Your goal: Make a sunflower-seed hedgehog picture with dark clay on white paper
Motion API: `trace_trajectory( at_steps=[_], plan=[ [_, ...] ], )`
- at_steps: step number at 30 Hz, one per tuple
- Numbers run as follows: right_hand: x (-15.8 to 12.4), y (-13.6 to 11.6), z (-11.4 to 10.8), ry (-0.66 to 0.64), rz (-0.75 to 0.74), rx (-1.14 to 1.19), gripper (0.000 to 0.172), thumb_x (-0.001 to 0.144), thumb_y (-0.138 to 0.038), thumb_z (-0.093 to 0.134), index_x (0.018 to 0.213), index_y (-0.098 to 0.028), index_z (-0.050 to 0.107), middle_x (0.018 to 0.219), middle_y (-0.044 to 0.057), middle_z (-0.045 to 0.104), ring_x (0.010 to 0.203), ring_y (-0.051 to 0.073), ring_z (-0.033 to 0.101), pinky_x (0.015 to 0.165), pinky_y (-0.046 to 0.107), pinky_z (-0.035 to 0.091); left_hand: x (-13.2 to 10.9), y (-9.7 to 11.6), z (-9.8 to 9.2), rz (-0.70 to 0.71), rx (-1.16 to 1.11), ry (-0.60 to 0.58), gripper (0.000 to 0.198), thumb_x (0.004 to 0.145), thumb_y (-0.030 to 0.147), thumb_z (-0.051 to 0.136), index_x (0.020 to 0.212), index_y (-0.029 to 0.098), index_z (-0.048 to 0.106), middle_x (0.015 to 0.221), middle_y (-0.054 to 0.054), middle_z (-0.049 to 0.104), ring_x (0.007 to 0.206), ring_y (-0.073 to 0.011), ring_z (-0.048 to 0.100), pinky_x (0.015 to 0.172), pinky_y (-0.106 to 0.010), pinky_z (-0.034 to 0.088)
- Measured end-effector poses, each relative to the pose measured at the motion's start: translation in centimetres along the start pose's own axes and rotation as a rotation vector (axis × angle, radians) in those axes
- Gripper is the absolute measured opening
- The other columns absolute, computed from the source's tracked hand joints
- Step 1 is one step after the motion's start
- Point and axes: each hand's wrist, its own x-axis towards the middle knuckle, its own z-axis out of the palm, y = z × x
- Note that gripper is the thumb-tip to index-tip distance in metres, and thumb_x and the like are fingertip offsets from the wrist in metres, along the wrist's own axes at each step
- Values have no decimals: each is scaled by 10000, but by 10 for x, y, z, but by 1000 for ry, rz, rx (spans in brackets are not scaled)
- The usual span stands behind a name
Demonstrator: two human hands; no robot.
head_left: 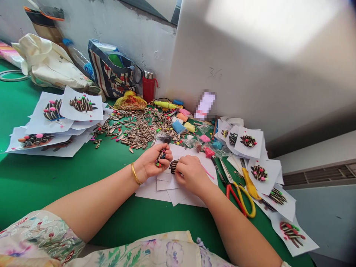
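Note:
My left hand (150, 162) is curled, palm up, around a small handful of sunflower seeds (160, 157) with bits of red and green among them. Close beside it, my right hand (194, 174) bends over a seed figure (174, 166) of dark striped seeds on white paper (167, 186). Its fingers are closed against the figure's right side, and whatever is between the fingertips is hidden. A thin pink strip (208, 172) lies on the paper right of that hand. Beyond both hands spreads a loose pile of sunflower seeds (139, 129).
Finished-looking seed pictures lie stacked on the left (80, 107) and right (249, 142). Yellow-handled scissors (240, 196), red-handled pliers (235, 200) and a yellow cutter (250, 181) lie right of the paper. Coloured clay (178, 127), a red flask (148, 87) and a striped bag (111, 74) stand behind.

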Motion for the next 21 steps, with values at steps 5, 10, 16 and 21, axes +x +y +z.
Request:
trace_trajectory(
  at_steps=[5,10,16,21],
  plan=[
    [0,-1,-3,-25,10,-13,117,857,-166,573,743,-174,598,822,30,603,817,167,458,742,327,257,2,0,-3,-1,-3,-13,182,933,150,472,754,175,448,627,42,403,477,-74,456,305,-113,252],
    [-1,1,0,-26,1,-39,118,862,-168,578,745,-177,587,830,30,595,830,174,453,745,330,258,4,0,-4,6,-3,25,192,927,149,479,740,174,443,615,44,405,465,-69,451,301,-106,244],
    [-1,2,3,-26,-39,-78,120,881,-171,572,762,-181,584,845,37,584,843,182,447,762,334,264,6,0,-6,14,-7,57,193,917,141,483,732,176,439,611,42,405,458,-69,451,299,-107,249],
    [-1,1,0,-46,-45,-113,131,903,-176,568,775,-180,596,847,42,591,852,187,452,769,337,267,6,0,-6,10,-21,55,196,918,141,483,733,181,433,610,44,393,452,-70,444,298,-107,241]
  ],
)
